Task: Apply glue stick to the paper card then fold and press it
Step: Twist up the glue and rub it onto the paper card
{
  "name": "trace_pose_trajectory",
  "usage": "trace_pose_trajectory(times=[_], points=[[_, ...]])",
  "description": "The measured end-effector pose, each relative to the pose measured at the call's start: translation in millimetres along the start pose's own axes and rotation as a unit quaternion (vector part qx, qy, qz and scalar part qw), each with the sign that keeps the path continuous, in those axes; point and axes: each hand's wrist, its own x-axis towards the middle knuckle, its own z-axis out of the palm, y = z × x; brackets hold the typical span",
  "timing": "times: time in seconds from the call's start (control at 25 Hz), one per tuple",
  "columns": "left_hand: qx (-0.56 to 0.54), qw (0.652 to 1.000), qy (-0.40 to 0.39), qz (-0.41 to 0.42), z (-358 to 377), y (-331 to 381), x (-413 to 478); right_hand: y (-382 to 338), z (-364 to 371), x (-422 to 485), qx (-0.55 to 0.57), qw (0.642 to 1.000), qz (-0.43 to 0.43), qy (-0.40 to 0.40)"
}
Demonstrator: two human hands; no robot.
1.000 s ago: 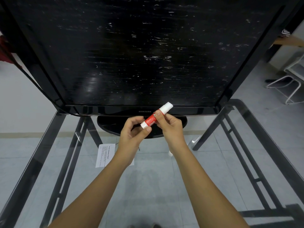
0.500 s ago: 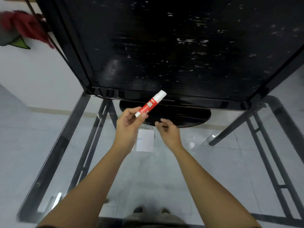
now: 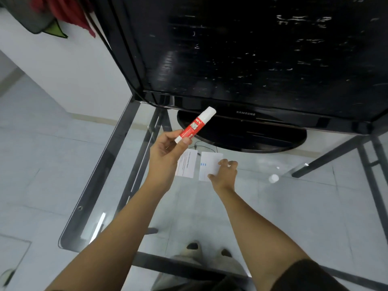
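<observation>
My left hand (image 3: 168, 152) grips the lower end of a red and white glue stick (image 3: 194, 128), which tilts up to the right above the glass table (image 3: 105, 164). A white paper card (image 3: 207, 164) with small blue marks lies flat on the glass below the stick. My right hand (image 3: 224, 175) holds the card at its right edge, thumb on the lower corner and fingers on the side.
A second white sheet with printed text (image 3: 186, 164) lies just left of the card. A large black Samsung monitor (image 3: 252, 59) on an oval base (image 3: 241, 135) stands right behind them. A small white round object (image 3: 273, 178) sits on the glass at the right.
My right hand has let go of the glue stick and dropped down onto the card. My left hand keeps the stick raised. The view has shifted right and down.
</observation>
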Motion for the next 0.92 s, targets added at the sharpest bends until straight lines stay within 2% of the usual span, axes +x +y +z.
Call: trace_pose_trajectory(times=[0.08,0.24,0.44,0.64,0.8,0.92], points=[[-0.001,1.000,-0.001,-0.006,1,-4,-1,1,-3,3,0.042,0.999,0.019,-0.013],[0.011,1.000,-0.008,-0.024,8,-17,-1,12,-15,-2,-0.010,0.999,-0.019,-0.030],[0.037,0.995,-0.030,-0.086,11,-57,-8,61,-40,-27,0.016,1.000,-0.015,-0.021],[0.121,0.978,-0.076,-0.154,9,-100,-23,95,-51,-43,-0.058,0.997,-0.041,-0.030],[0.099,0.972,-0.076,-0.198,3,-118,-26,112,-54,-36,-0.241,0.961,-0.137,0.002],[0.062,0.974,-0.060,-0.208,3,-123,-22,125,-55,-30,-0.273,0.941,-0.198,-0.006]])
